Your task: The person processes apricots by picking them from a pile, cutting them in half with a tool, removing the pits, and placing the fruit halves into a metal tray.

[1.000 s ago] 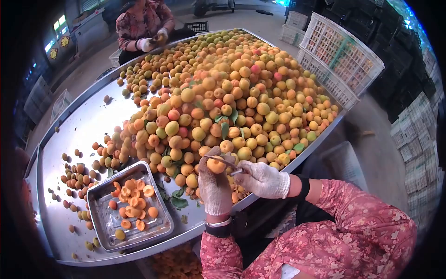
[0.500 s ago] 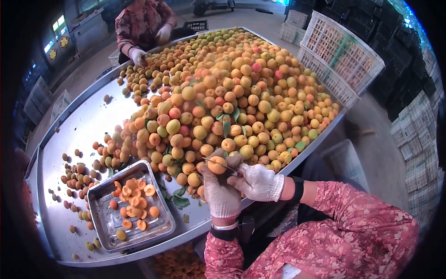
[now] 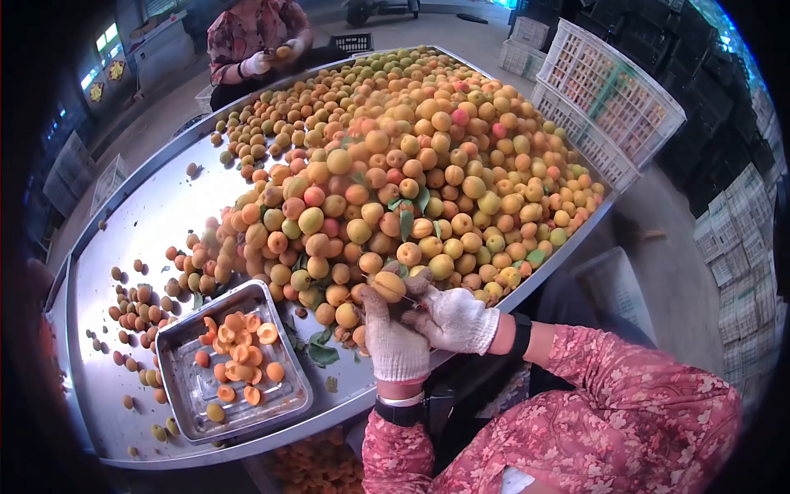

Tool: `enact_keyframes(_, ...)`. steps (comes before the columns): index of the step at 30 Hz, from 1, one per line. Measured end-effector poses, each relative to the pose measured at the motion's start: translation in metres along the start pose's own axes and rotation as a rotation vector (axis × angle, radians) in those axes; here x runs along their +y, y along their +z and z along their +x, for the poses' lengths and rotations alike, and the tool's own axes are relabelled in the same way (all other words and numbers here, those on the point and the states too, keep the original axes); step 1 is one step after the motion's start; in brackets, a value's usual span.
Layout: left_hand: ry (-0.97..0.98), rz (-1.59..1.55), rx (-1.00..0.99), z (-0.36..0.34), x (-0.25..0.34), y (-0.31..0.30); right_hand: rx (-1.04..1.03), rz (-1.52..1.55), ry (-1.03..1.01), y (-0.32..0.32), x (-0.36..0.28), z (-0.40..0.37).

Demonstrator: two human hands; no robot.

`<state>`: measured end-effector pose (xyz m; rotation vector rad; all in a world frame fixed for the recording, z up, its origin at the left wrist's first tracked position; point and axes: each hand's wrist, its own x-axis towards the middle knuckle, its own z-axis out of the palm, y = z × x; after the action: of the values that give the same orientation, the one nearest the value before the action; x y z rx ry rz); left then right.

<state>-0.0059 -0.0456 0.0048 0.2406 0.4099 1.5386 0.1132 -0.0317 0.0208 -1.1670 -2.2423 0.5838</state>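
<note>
While we look from the left end of the table point(image 3: 164, 206), loose apricots point(image 3: 141, 314) lie scattered there, and beside them, by the near edge, sits a metal tray point(image 3: 185, 399) holding orange halves point(image 3: 241, 354) and a few fruits that look whole. Beyond the far edge a co-worker point(image 3: 259, 34) holds a small fruit in gloved hands. Below the near edge we see more orange pieces point(image 3: 317, 465), their container mostly hidden.

Over the near edge, right of the tray, our left hand point(image 3: 397, 346) has thumb and fingers closed around one apricot point(image 3: 388, 286), which sits at the fingertips, so this hand is the nearer. The fruit is almost round, its long axis hard to tell. Our right hand point(image 3: 462, 319) is just right of it, fingers clamped on a thin tool point(image 3: 414, 303), mostly hidden, that points left toward the fruit. Behind, the heap point(image 3: 461, 185) spreads to the right edge, past which stacked white crates point(image 3: 613, 95) show fruit through their slats.
</note>
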Motion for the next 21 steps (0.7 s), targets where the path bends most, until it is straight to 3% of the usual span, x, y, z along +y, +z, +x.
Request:
enact_keyframes(2, -0.054, -0.068, -0.065, 0.000, 0.002, -0.001, -0.021, 0.007, 0.023, 0.000, 0.001, 0.000)
enact_keyframes(5, 0.021, 0.063, 0.035, 0.002, 0.002, 0.010, -0.041, 0.067, 0.038, -0.010, 0.001, 0.002)
enact_keyframes(7, 0.258, 0.472, 0.073, 0.000, 0.007, 0.019, -0.117, 0.122, 0.101, -0.013, 0.001, 0.000)
enact_keyframes(9, 0.291, 0.431, 0.104, -0.005, 0.005, 0.024, -0.100, 0.125, 0.082, -0.013, 0.001, -0.002)
enact_keyframes(11, 0.080, 0.216, 0.002, -0.004, 0.001, 0.007, -0.045, 0.051, -0.011, -0.013, 0.001, -0.002)
enact_keyframes(12, -0.007, 0.052, 0.073, 0.000, -0.003, 0.004, -0.049, -0.022, 0.002, -0.008, 0.004, -0.002)
enact_keyframes(16, -0.112, -0.072, 0.044, 0.000, 0.001, 0.003, -0.073, -0.018, 0.016, -0.009, 0.003, -0.001)
enact_keyframes(19, -0.027, -0.027, 0.024, 0.005, 0.001, 0.004, -0.054, 0.097, 0.012, -0.013, 0.003, 0.003)
enact_keyframes(21, 0.179, 0.265, 0.026, 0.004, -0.001, 0.004, -0.076, 0.152, 0.012, -0.011, 0.007, 0.005)
